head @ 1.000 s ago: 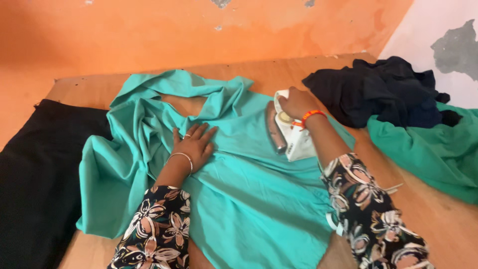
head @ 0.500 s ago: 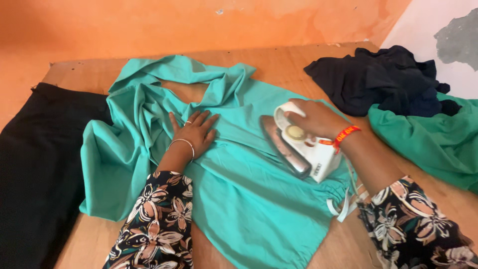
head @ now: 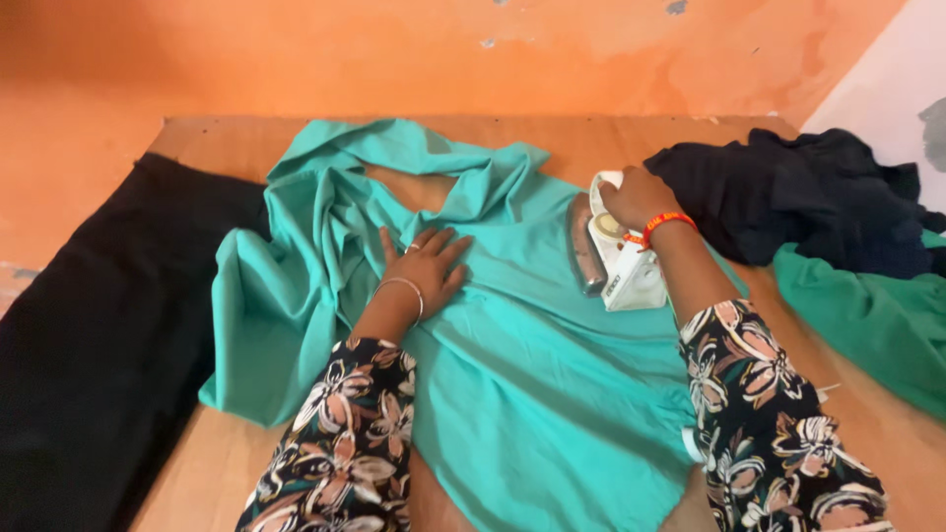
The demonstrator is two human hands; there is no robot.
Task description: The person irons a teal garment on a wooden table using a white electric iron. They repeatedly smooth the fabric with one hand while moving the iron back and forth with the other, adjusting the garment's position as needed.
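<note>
A teal garment (head: pixel 532 365) lies spread on a wooden board (head: pixel 552 143), bunched and wrinkled at its far left. My left hand (head: pixel 426 268) rests flat on the cloth near its middle, fingers apart, a ring and a bangle on it. My right hand (head: pixel 636 200) grips the handle of a white clothes iron (head: pixel 621 261), which sits on the garment's right part with its metal soleplate turned toward my left hand. An orange band circles my right wrist.
A heap of dark navy clothes (head: pixel 798 202) lies at the back right, with a green cloth (head: pixel 867 320) beside it. A black cloth (head: pixel 89 335) covers the left side. An orange wall (head: pixel 394 59) stands behind the board.
My right hand has pushed the iron back up the garment, away from me, after drawing it nearer half a second ago. My left hand has stayed pressed on the cloth.
</note>
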